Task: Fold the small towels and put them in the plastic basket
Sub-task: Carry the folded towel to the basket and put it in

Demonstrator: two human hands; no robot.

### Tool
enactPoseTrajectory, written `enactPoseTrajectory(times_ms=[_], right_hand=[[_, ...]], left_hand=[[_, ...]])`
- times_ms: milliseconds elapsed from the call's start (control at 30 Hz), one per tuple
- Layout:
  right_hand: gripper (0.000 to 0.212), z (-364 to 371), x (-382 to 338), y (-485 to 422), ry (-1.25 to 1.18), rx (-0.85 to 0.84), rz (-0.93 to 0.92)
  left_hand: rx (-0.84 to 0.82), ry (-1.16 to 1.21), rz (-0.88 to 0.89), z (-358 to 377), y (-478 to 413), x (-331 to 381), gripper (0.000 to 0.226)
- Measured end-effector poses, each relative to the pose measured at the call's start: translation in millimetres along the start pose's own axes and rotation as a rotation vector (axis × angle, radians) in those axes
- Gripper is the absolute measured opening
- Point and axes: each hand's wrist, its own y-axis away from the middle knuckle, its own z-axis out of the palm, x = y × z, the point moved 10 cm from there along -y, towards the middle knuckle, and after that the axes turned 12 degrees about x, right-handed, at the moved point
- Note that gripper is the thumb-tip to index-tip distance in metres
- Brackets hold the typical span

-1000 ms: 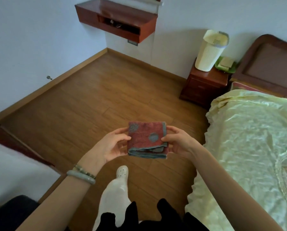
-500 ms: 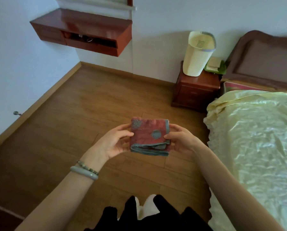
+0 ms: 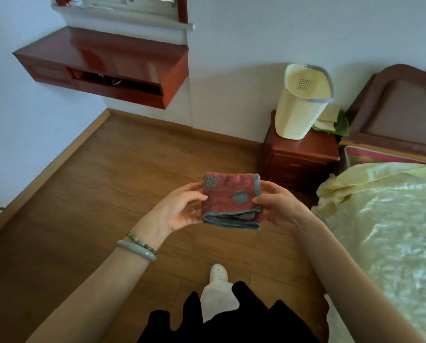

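Folded towel (image 3: pixel 229 199) is held in the air over the wooden floor (image 3: pixel 107 194), in front of the body and well apart from the plastic basket (image 3: pixel 303 102), which stands on the nightstand (image 3: pixel 301 157) beside the bed (image 3: pixel 392 231)

Left hand (image 3: pixel 179 211): thumb on top of the left edge, fingers beneath, pinching. Right hand (image 3: pixel 278 206): same pinch on the right edge. Judged purpose: the two-sided pinch stops the layers slipping open

Towel is near-square, slightly wider than deep, with its long axis running hand to hand. Stacked teal-trimmed open edges point toward the person; the closed fold points away, toward the wall. Patterned face up

Fold judged complete; placement in the basket not yet done
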Motion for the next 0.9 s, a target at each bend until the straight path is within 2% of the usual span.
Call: enactPoseTrajectory(times_ms=[233,400,800,900], right_hand=[[0.046,3.1,-95.3,-91.9,-0.003,-0.034,-0.024],[0.049,1.2,-140.3,-148.9,-0.001,-0.048,-0.005],[0.052,-26.6,-256.1,-310.2,-0.131,0.135,-0.018],[0.046,-31.8,-289.2,-346.4,-0.172,0.174,-0.027]], left_hand=[[-0.013,0.014,0.011,43.6,-85.3,89.8,0.04],[-0.042,0.018,0.012,69.2,-135.6,138.8,0.04],[-0.189,-0.147,-0.03,159.0,-316.0,274.0,0.037],[-0.232,-0.196,-0.054,184.7,-360.2,311.7,0.04]])
